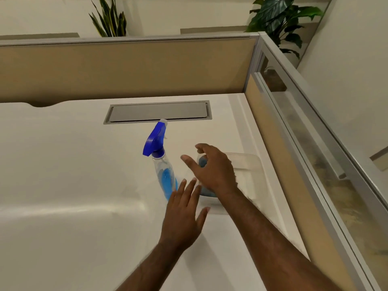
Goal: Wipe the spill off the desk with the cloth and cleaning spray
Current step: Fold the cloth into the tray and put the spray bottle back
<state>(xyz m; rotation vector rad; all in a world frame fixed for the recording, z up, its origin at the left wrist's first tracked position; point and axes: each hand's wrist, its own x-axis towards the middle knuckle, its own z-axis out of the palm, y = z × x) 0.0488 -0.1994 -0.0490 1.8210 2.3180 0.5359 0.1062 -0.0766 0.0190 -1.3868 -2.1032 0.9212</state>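
Blue cloth (206, 193) mostly hidden under right hand (214, 169); both hands spread, gripping nothing; left hand (184, 215) blurred.

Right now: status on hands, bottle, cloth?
Left hand open, empty, near spray bottle. Right hand open, reaching over blue cloth. Bottle upright on desk. Nothing blocking.

soft warm light, motion-blurred hands (184, 215), wide-angle edge bending
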